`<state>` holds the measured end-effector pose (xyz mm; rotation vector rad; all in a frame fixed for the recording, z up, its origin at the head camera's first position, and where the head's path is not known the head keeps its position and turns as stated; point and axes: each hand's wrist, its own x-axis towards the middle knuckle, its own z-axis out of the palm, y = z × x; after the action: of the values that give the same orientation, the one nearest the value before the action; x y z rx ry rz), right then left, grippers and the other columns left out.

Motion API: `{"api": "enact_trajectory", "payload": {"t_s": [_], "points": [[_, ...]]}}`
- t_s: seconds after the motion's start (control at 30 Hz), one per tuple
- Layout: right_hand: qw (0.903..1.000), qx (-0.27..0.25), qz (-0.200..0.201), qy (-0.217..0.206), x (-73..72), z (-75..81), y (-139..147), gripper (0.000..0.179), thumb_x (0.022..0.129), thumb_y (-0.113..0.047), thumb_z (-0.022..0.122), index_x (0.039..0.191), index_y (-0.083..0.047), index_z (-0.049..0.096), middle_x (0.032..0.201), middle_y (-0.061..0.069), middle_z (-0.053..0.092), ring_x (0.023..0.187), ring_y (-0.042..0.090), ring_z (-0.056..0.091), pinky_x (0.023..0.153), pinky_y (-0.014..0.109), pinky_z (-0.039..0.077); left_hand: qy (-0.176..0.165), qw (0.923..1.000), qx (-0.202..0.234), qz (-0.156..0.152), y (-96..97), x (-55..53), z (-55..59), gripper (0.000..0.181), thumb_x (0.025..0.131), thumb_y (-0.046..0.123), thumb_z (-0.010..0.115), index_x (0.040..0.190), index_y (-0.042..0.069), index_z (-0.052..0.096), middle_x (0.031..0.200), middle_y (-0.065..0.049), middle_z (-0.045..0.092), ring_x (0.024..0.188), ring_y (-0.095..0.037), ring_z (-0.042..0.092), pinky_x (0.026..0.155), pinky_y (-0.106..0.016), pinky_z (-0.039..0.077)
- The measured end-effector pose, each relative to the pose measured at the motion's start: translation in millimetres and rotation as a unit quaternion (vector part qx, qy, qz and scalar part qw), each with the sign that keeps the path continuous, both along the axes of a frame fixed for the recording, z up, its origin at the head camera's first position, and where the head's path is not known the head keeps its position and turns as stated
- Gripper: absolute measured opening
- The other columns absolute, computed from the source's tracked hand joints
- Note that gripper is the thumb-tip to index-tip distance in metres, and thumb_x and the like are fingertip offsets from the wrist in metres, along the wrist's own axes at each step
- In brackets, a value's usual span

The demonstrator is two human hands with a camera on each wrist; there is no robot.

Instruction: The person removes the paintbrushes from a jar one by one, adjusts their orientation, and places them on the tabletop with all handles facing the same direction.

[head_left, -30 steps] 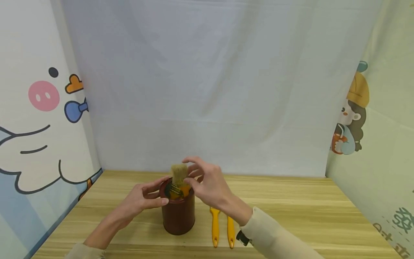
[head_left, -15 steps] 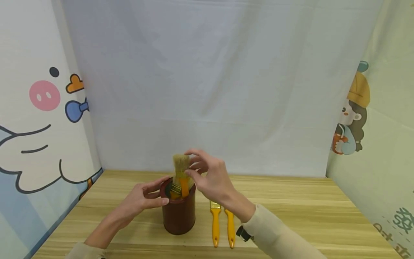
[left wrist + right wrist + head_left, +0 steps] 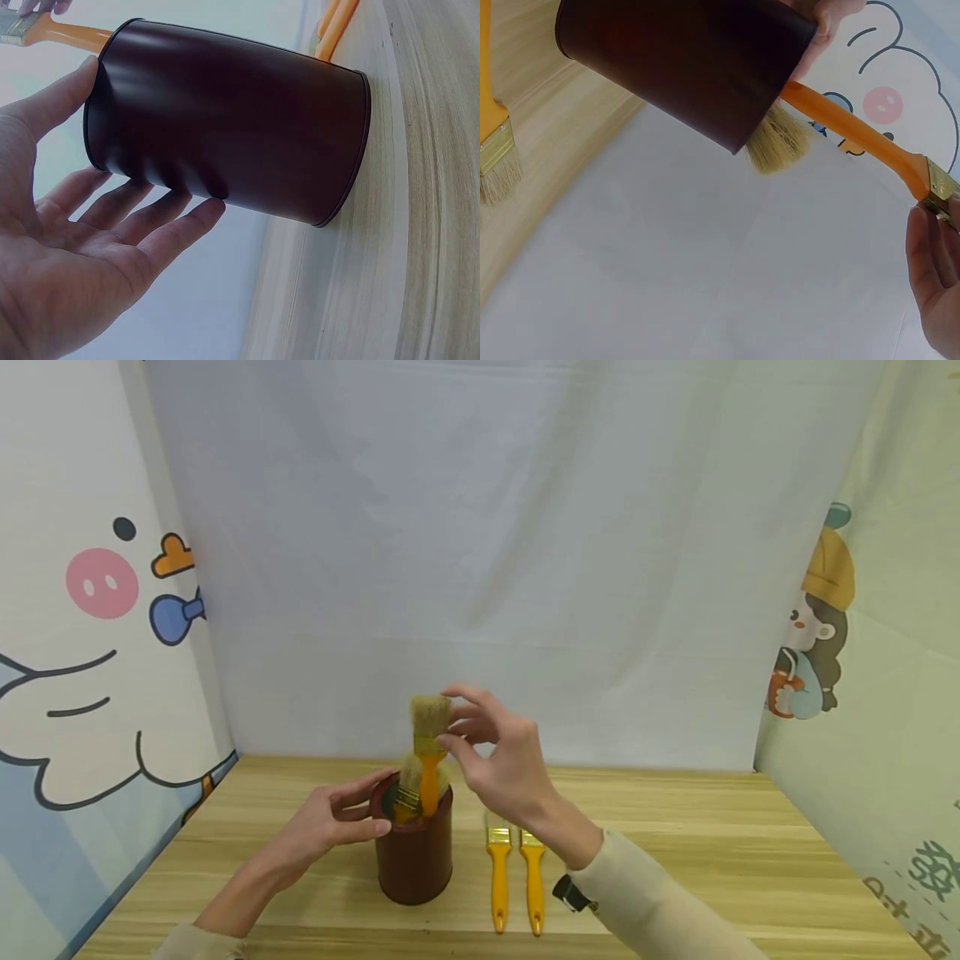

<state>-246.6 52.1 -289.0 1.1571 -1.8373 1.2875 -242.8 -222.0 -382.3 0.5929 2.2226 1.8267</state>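
A dark red can (image 3: 415, 864) stands upright on the wooden table. My left hand (image 3: 337, 814) steadies it near the top, thumb at the near rim and fingers along the far side, as the left wrist view shows on the can wall (image 3: 232, 120). Just over the can, my right hand (image 3: 502, 760) pinches a paintbrush (image 3: 429, 772) by its metal ferrule, bristles up. The orange handle (image 3: 862, 142) points down, its lower end at the can's mouth. Other paintbrushes (image 3: 410, 781) stand inside the can with their bristles showing above the rim.
Two yellow-handled paintbrushes (image 3: 498, 885) lie side by side on the table (image 3: 675, 860), right of the can, handles toward me. A white cloth (image 3: 480, 527) hangs behind the table. Cartoon-printed sheets (image 3: 97, 693) stand at both sides.
My right hand has risen and shifted slightly right, drawing the paintbrush up so that more of its handle shows above the can. The left hand and can stay in place.
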Motion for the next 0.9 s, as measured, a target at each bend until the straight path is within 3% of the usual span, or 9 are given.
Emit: {"api": "enact_trajectory", "payload": {"t_s": [0.53, 0.9], "points": [[0.9995, -0.029, -0.004, 0.011, 5.0, 16.8, 19.0, 0.049, 0.089, 0.009, 0.079, 0.133, -0.007, 0.065, 0.097, 0.011, 0.077, 0.077, 0.019, 0.077, 0.071, 0.033, 0.063, -0.002, 1.0, 0.003, -0.002, 1.1, -1.1, -0.8, 0.071, 0.101, 0.017, 0.072, 0.163, 0.006, 0.04, 0.165, -0.02, 0.036, 0.145, -0.048, 0.04, 0.106, -0.044, 0.051], [0.9994, -0.032, -0.009, -0.009, 6.7, 11.2, 39.6, 0.05, 0.089, 0.011, 0.078, 0.133, -0.007, 0.066, 0.094, 0.016, 0.076, 0.078, 0.022, 0.076, 0.074, 0.033, 0.063, -0.005, 1.0, 0.002, 0.0, 1.3, -1.7, -0.5, 0.071, 0.101, 0.018, 0.073, 0.163, 0.008, 0.04, 0.165, -0.02, 0.036, 0.146, -0.048, 0.04, 0.107, -0.046, 0.051]]}}
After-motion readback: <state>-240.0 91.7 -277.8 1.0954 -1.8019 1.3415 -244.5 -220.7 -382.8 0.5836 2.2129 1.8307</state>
